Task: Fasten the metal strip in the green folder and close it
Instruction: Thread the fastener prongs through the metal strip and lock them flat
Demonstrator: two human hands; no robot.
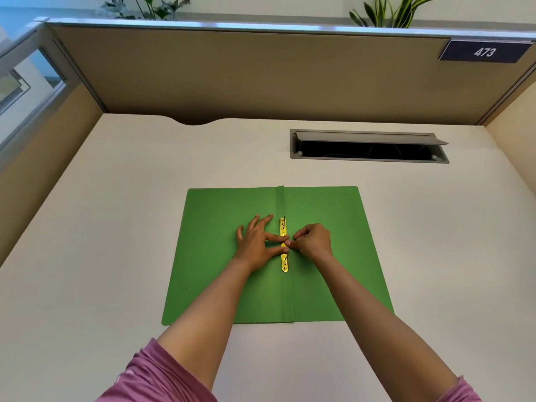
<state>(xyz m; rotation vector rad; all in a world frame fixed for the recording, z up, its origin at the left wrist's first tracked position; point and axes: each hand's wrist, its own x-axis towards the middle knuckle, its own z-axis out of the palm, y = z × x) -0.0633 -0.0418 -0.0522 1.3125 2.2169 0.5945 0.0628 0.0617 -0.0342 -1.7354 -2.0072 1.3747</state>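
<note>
A green folder (220,274) lies open and flat on the desk, spine running away from me. Along the spine sits a yellow metal strip (284,227), its middle hidden by my fingers. My left hand (256,245) rests flat on the left leaf, fingers spread, with index finger and thumb reaching onto the strip. My right hand (314,240) is curled on the right leaf, its fingertips pinched at the strip's middle, touching my left fingertips.
The cream desk (116,227) is walled by tan partitions on three sides. A grey cable hatch (368,146) stands open behind the folder to the right. A sign reading 473 (484,52) hangs at the top right.
</note>
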